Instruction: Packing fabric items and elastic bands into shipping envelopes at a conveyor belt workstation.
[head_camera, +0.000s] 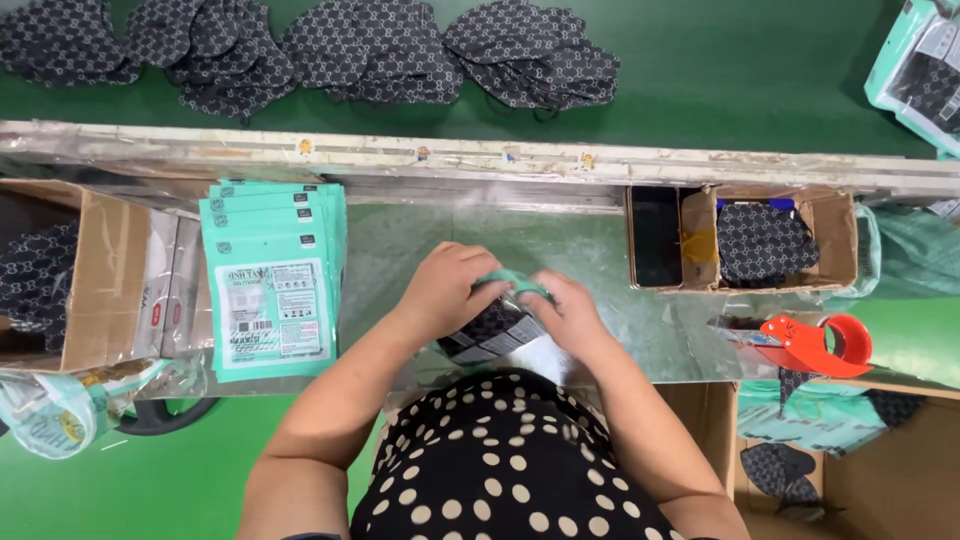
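You had both your left hand and right hand gripping the teal plastic pouch, fingers clamped round it, over the shiny table.

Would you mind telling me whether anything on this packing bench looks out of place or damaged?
Nothing looks damaged or spilled. Both hands, left hand and right hand, hold a teal pouch with patterned masks. The stack of teal pouches is only slightly fanned, and the red tape dispenser lies at the bench's right edge.
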